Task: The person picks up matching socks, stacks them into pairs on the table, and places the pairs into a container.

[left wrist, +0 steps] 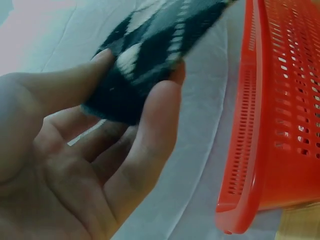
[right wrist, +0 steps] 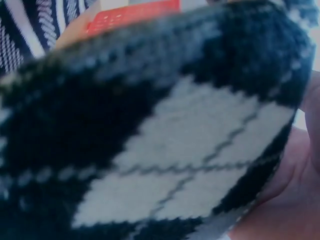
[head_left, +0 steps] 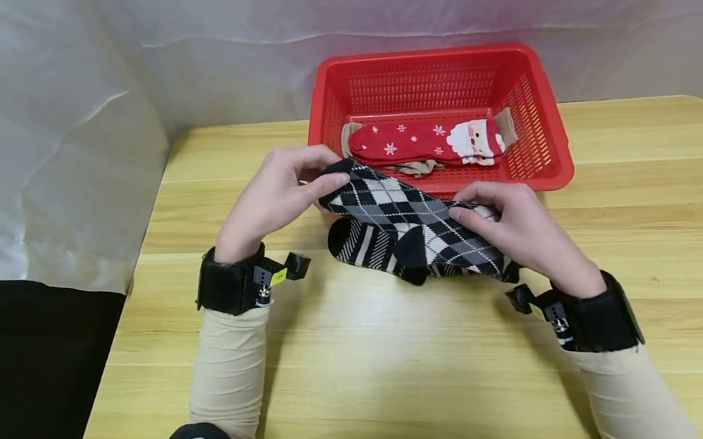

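Note:
A black, grey and white argyle sock (head_left: pixel 399 203) is stretched between my two hands. My left hand (head_left: pixel 278 196) pinches its black toe end between thumb and fingers; in the left wrist view the toe of the sock (left wrist: pixel 135 82) sits in that grip. Near the sock's other end, my right hand (head_left: pixel 523 227) grips the fabric, thumb on top. Argyle knit (right wrist: pixel 185 135) fills most of the right wrist view and hides much of that hand. Partly covered by the argyle sock, a black-and-white striped sock (head_left: pixel 365 243) with black toe and heel shows below it.
Just beyond the hands stands a red plastic basket (head_left: pixel 418 63) with perforated sides. Inside lie a red sock (head_left: pixel 408 144) with snowflakes and a Santa, and beige socks (head_left: pixel 415 167) partly beneath it. A pale curtain (head_left: pixel 237 21) hangs behind the wooden table (head_left: pixel 388 376).

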Motion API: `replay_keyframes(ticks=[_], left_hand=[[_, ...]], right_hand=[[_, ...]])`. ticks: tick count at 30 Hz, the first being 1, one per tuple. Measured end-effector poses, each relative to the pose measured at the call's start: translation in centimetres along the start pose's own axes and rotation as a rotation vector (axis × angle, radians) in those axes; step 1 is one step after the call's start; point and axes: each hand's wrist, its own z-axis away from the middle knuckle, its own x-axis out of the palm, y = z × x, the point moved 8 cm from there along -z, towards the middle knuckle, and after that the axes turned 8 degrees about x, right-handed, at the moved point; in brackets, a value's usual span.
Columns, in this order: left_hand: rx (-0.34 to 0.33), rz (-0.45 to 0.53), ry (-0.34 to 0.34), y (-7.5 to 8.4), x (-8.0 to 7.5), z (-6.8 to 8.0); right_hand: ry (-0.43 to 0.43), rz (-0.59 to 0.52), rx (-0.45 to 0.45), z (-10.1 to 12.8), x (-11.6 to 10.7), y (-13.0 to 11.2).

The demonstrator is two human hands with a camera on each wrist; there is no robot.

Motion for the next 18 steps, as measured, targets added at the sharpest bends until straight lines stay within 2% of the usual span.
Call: replay_keyframes(ticks=[5, 10, 15, 18], left_hand=[[-0.061, -0.133, -0.096, -0.4, 0.7, 0.1], [-0.045, -0.223, -0.250, -0.3, 2.1, 0.1], [-0.028, -0.262, -0.440, -0.5, 3.8, 0.6], [-0.030, -0.288, -0.511, -0.9, 4.6, 0.9]], right_hand=[[-0.043, 0.032, 0.019, -0.3, 0.5, 0.8], [-0.115, 0.048, 0.050, -0.7, 1.6, 1.8], [-0.168, 0.060, 0.071, -1.1, 2.5, 2.6], [-0.207, 0.064, 0.064, -1.3, 3.2, 2.8]])
